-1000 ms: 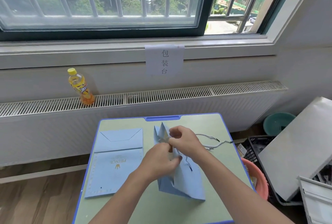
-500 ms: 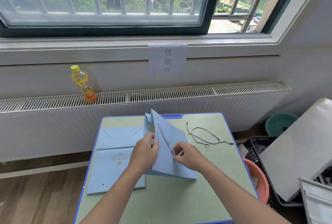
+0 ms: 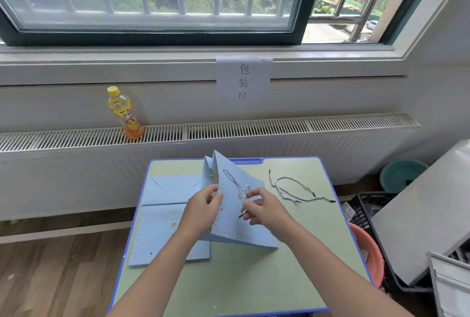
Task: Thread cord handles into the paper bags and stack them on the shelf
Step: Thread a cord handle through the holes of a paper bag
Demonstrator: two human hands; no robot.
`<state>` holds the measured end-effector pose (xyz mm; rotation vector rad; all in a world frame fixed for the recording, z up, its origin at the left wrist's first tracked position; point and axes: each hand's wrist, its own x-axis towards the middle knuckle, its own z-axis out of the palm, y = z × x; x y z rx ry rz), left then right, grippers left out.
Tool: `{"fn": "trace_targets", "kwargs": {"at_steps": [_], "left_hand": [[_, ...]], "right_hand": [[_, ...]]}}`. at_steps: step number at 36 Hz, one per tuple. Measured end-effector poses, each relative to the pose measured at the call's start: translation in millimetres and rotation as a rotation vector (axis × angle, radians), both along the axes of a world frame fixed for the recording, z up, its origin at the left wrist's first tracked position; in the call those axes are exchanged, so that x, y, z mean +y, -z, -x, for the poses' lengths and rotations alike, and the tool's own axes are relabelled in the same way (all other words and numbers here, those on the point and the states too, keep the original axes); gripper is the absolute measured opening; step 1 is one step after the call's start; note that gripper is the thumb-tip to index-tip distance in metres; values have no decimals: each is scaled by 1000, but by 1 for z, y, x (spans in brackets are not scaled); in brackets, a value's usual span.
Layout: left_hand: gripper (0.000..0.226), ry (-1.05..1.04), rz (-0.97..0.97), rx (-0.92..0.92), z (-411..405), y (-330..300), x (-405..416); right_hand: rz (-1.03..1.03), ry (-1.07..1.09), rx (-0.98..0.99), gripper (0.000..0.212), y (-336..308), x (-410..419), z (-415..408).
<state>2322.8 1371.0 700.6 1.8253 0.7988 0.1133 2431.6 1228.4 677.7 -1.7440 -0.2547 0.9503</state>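
Note:
A light blue paper bag (image 3: 235,225) stands half folded in the middle of the small green table (image 3: 254,278), its upper end raised toward the window. My left hand (image 3: 203,208) grips the bag's left edge near an empty hole. A striped cord (image 3: 232,178) runs down the bag's face, and my right hand (image 3: 264,208) pinches its black-tipped end. A second loose cord (image 3: 295,189) lies on the table to the right. Another flat blue bag (image 3: 162,230) lies at the left.
A yellow drink bottle (image 3: 124,113) stands on the radiator cover (image 3: 279,127) behind the table. A pink basin (image 3: 368,255), a black crate (image 3: 363,211), a teal tub (image 3: 401,175) and a grey board (image 3: 427,215) crowd the floor at the right. Wooden floor lies to the left.
The bag has been turned and tipped so that its face with the cord shows. My right hand has shifted from the bag's lower edge to pinching the cord's tip. The camera moved closer.

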Motion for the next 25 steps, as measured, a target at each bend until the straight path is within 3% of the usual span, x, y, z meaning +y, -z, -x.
{"fn": "trace_targets", "kwargs": {"at_steps": [3,6,11,21,25], "left_hand": [[18,3,31,-7,1,1,1],[25,38,109,-15,4,2,3],[43,146,255,-56,8,-2,4],[42,257,305,-83,16,-8,3],[38,236,317,-89,15,-4,4]], "right_hand": [[-112,10,116,29,-4,3,8],[-154,22,107,28,-8,4,15],[-119,62,-42,17,-8,6,23],[82,54,-477,19,-4,7,40],[68,75,-500,19,-6,5,47]]}}
